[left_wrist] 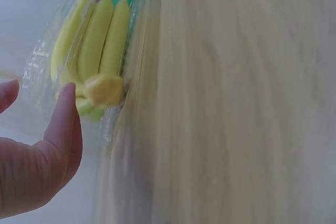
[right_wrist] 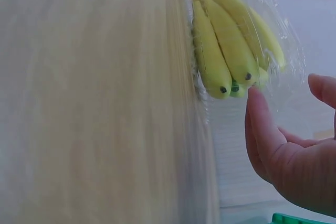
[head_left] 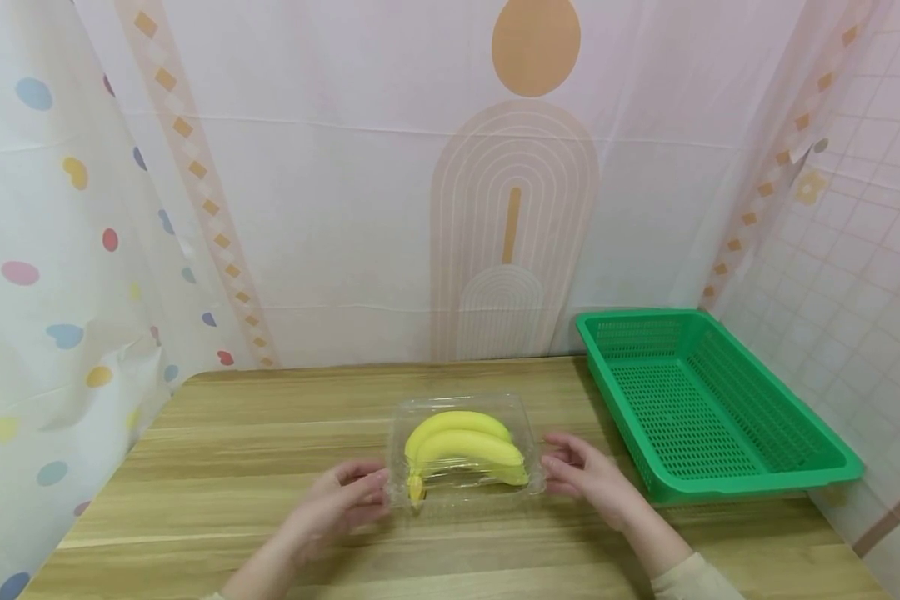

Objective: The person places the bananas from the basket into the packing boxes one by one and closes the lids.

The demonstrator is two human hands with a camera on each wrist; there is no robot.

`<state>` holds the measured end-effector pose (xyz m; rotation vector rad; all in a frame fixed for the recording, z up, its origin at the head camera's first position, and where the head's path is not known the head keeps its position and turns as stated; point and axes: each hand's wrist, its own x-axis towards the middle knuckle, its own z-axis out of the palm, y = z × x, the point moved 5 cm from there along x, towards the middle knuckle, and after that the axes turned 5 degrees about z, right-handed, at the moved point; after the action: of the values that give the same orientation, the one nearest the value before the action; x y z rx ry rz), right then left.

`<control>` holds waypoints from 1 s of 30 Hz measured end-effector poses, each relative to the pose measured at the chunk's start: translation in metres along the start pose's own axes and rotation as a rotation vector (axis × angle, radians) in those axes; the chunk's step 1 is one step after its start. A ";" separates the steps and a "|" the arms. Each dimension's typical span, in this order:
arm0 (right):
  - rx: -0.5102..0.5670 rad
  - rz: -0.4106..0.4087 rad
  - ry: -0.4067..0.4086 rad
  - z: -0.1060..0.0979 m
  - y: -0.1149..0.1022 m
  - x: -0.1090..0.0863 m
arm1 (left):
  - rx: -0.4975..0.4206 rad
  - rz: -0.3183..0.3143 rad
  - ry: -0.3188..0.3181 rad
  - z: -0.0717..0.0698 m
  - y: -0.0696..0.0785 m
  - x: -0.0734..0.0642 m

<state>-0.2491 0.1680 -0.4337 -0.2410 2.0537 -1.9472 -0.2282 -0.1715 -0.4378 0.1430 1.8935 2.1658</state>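
A clear plastic clamshell box (head_left: 461,500) sits on the wooden table with a bunch of yellow bananas (head_left: 468,446) inside. At its left side is my left hand (head_left: 348,498), fingers fairly straight and their tips at the box wall. My right hand (head_left: 588,477) stands at the opposite side, fingers extended and tips close to the plastic. In the left wrist view the bunch's stem end (left_wrist: 104,89) faces the left hand. The dark banana tips (right_wrist: 248,76) face the right hand in the right wrist view. Whether the fingertips press the plastic is hard to tell.
A green plastic basket (head_left: 757,483) with slotted walls stands on the right of the wooden table (head_left: 255,433). Behind the table hangs a patterned curtain (head_left: 345,208). More printed cloth lines the left and right sides.
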 end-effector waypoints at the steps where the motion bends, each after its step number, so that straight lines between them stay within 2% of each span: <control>1: 0.017 0.010 -0.002 0.001 0.001 0.000 | -0.022 -0.005 0.005 0.001 -0.001 0.000; 9: 0.114 0.045 -0.032 0.007 0.004 -0.002 | -0.071 -0.008 0.039 0.005 -0.011 0.001; 14: 0.152 0.060 -0.060 0.010 0.004 -0.004 | -0.095 0.002 0.034 0.007 -0.014 0.002; 30: 0.238 0.108 -0.077 0.015 0.010 -0.003 | -0.150 -0.002 0.049 0.011 -0.011 0.001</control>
<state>-0.2410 0.1558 -0.4439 -0.1463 1.7307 -2.0580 -0.2252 -0.1595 -0.4473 0.0598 1.7464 2.3200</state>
